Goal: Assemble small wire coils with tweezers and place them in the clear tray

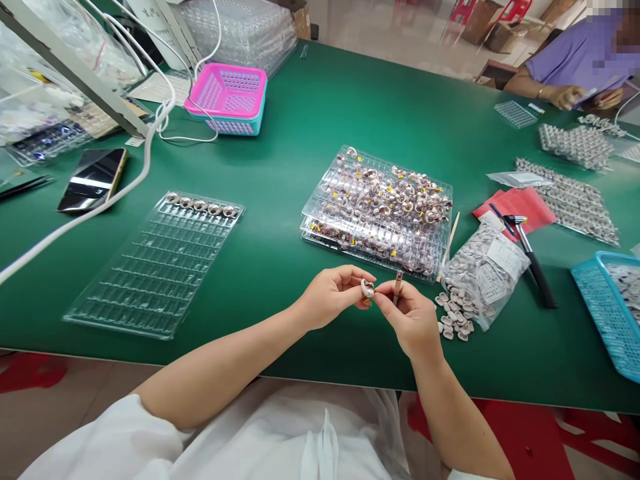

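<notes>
My left hand is closed, its thumb and fingertips pinching a small whitish shell part with a darker inside. My right hand meets it there, thumb and forefinger pressed at the shell's right edge. A slim, short stick-like tool stands up between the fingers of that hand; its exact kind cannot be made out. Just beyond both hands lies a stack of clear plastic trays filled with small wired parts and yellow tabs. Loose beige shells lie right of my right hand, spilling from a clear bag.
At left, a clear compartment tray holds several round parts in its far row. Behind it are a phone, a white cable and a pink basket. A black-handled hammer, red packets and a blue basket lie right. A co-worker sits opposite.
</notes>
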Demonstrator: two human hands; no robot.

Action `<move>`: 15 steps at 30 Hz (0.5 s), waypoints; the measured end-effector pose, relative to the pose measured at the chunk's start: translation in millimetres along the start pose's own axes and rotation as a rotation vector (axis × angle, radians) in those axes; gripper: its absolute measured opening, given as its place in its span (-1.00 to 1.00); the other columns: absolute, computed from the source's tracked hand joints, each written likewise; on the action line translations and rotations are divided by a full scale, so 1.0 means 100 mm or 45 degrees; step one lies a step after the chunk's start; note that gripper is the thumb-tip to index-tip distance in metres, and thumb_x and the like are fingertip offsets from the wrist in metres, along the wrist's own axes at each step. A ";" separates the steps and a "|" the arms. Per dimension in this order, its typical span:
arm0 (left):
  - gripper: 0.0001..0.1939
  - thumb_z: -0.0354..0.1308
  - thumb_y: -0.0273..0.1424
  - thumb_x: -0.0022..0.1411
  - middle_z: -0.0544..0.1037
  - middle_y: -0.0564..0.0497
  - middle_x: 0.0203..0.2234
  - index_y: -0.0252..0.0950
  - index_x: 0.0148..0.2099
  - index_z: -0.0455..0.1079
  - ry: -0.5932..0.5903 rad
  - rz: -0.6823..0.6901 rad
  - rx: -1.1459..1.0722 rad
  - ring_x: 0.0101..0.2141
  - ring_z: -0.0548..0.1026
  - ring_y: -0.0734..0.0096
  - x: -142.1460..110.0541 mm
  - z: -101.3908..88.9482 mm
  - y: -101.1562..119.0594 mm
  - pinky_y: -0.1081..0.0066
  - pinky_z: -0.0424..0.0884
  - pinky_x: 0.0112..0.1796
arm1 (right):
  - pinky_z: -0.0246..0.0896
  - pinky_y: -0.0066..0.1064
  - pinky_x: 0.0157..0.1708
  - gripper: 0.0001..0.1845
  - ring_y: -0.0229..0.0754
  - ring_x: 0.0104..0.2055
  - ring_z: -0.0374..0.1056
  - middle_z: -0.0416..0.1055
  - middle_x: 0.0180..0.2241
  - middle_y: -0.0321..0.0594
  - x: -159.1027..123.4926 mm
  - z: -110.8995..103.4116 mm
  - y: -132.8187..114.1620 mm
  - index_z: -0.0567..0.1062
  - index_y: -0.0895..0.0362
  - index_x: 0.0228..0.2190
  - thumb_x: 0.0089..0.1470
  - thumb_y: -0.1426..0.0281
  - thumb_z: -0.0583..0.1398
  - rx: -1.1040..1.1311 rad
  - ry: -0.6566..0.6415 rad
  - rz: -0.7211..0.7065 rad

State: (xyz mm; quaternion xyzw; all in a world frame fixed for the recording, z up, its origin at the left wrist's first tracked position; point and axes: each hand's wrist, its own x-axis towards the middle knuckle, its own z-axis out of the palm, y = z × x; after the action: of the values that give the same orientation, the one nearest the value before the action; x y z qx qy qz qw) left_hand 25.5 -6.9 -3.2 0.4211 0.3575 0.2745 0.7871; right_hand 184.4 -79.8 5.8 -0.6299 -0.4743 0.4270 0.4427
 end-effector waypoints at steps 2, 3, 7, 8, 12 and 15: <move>-0.69 0.36 -0.32 0.04 0.58 0.01 -0.46 -0.38 -0.19 0.48 -0.024 -0.048 -0.019 -0.46 0.55 0.44 0.01 -0.02 0.01 0.35 0.53 -0.30 | 0.12 -0.45 -0.55 -0.82 -0.29 -0.51 0.21 0.40 -0.48 -0.28 0.01 0.00 0.01 0.50 0.10 -0.38 0.08 0.24 0.25 0.033 0.008 0.001; -0.68 0.36 -0.32 0.04 0.58 0.00 -0.45 -0.38 -0.18 0.48 -0.039 -0.071 -0.030 -0.45 0.56 0.42 0.02 -0.03 0.01 0.34 0.53 -0.30 | 0.13 -0.45 -0.54 -0.82 -0.29 -0.51 0.22 0.41 -0.47 -0.28 0.02 -0.01 0.02 0.50 0.10 -0.38 0.08 0.24 0.26 0.048 0.009 0.001; -0.68 0.37 -0.32 0.05 0.59 -0.01 -0.47 -0.37 -0.17 0.49 -0.098 -0.136 -0.052 -0.44 0.57 0.40 0.03 -0.06 0.00 0.36 0.54 -0.32 | 0.17 -0.45 -0.54 -0.82 -0.27 -0.49 0.25 0.42 -0.46 -0.27 0.03 0.00 0.07 0.50 0.10 -0.37 0.07 0.24 0.27 0.092 0.011 -0.009; -0.69 0.37 -0.31 0.05 0.59 -0.02 -0.48 -0.38 -0.18 0.49 -0.109 -0.144 -0.052 -0.44 0.57 0.40 0.03 -0.06 -0.01 0.36 0.54 -0.33 | 0.19 -0.44 -0.53 -0.83 -0.26 -0.48 0.26 0.43 -0.45 -0.26 0.03 0.01 0.08 0.50 0.10 -0.37 0.07 0.25 0.26 0.095 0.007 -0.007; -0.67 0.39 -0.30 0.01 0.59 -0.02 -0.48 -0.38 -0.20 0.48 -0.119 -0.173 -0.097 -0.48 0.56 0.42 0.04 -0.06 -0.04 0.35 0.54 -0.33 | 0.25 -0.43 -0.47 -0.86 -0.25 -0.44 0.29 0.43 -0.40 -0.25 0.01 0.05 0.09 0.49 0.08 -0.35 0.10 0.27 0.24 0.096 -0.001 -0.068; -0.67 0.40 -0.32 0.00 0.58 0.00 -0.50 -0.37 -0.21 0.47 -0.126 -0.249 -0.150 -0.53 0.55 0.45 0.05 -0.08 -0.04 0.36 0.52 -0.36 | 0.23 -0.42 -0.49 -0.87 -0.25 -0.43 0.29 0.43 -0.36 -0.23 -0.01 0.06 0.10 0.50 0.07 -0.31 0.13 0.28 0.21 0.035 0.013 -0.158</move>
State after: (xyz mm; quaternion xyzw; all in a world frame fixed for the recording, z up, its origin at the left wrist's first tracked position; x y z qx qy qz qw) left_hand 23.1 -1.4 -11.6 0.3503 0.3409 0.1957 0.8502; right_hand 180.5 -81.7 -5.2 -0.5953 -0.5043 0.4020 0.4793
